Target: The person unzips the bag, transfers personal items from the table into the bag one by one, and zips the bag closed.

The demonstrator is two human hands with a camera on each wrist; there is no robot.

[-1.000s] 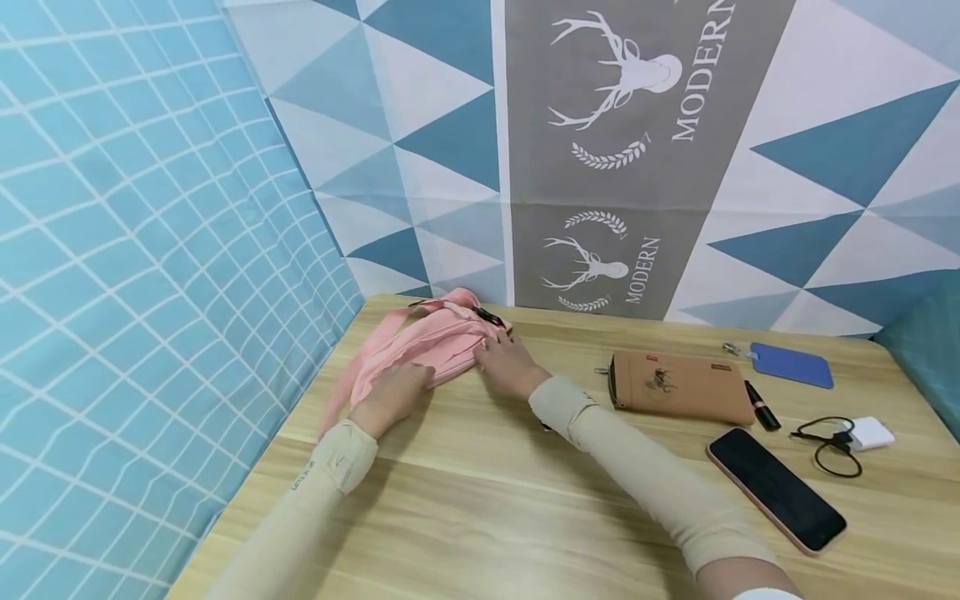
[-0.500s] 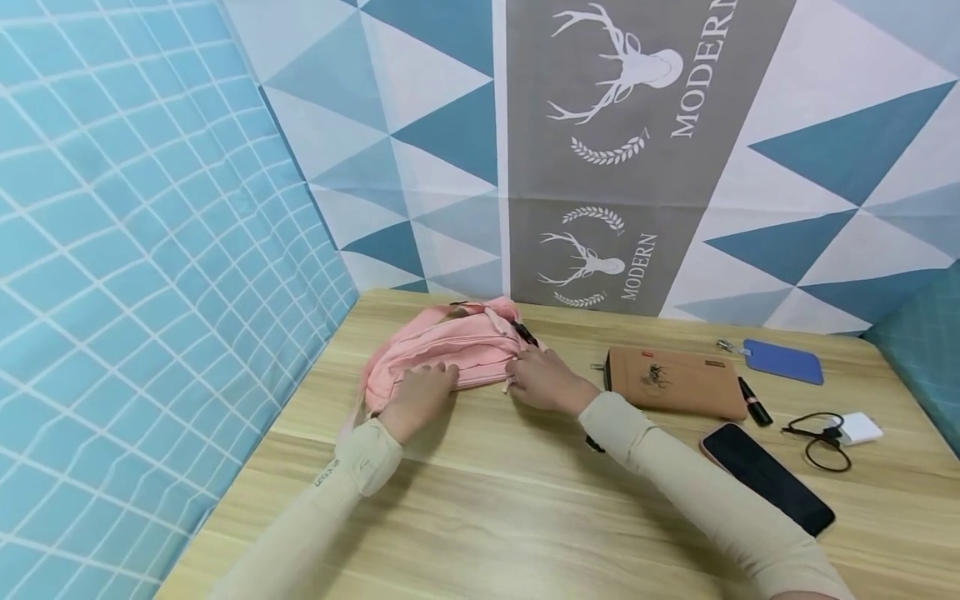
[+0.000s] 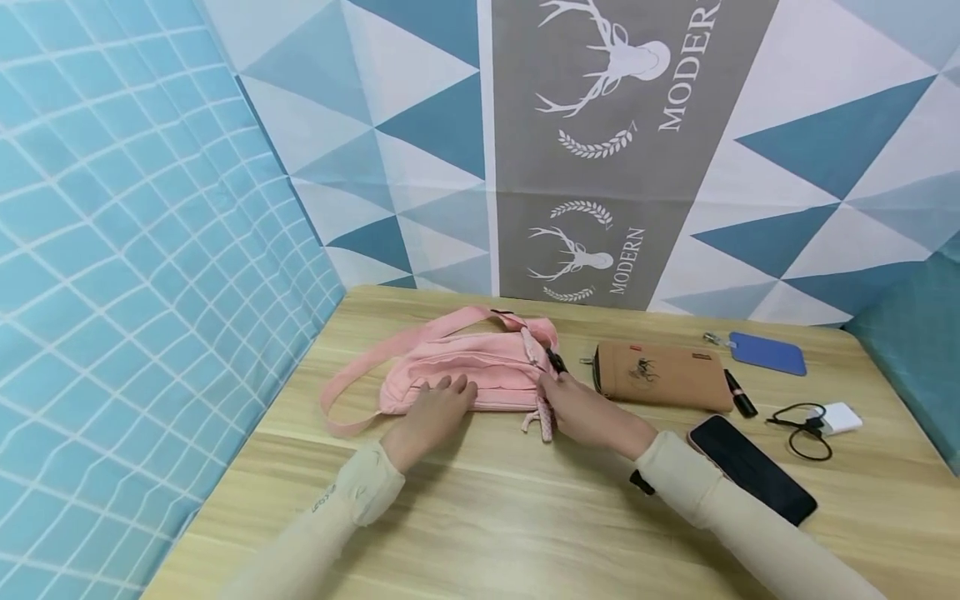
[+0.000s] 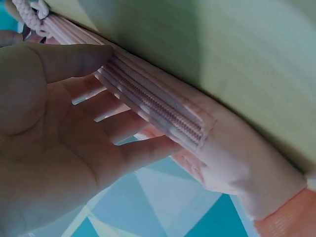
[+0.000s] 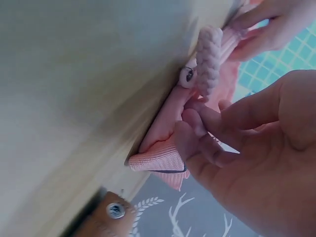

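A pink waist bag (image 3: 468, 371) lies on the table in the head view, its strap (image 3: 348, 375) looped out to the left. My left hand (image 3: 431, 417) grips the bag's front edge. In the left wrist view the thumb lies along the closed-looking zip (image 4: 153, 96) while the fingers reach behind that edge. At the right end, my right hand (image 3: 592, 417) holds the bag with bent fingers, beside a black buckle (image 3: 556, 360). A pale braided zip pull (image 5: 209, 61) hangs near those fingers. The fingertips are partly hidden in the head view.
Right of the bag lie a brown wallet (image 3: 660, 377), a small black tube (image 3: 741, 395), a blue card holder (image 3: 768, 353), a phone (image 3: 753, 471) and a white charger (image 3: 838, 418) with a black cable (image 3: 806, 446). Patterned cloth walls stand at the back and left.
Both hands have drawn the bag to the right and nearer. The strap now spreads in a loop at the left, and the bag lies straighter along the table.
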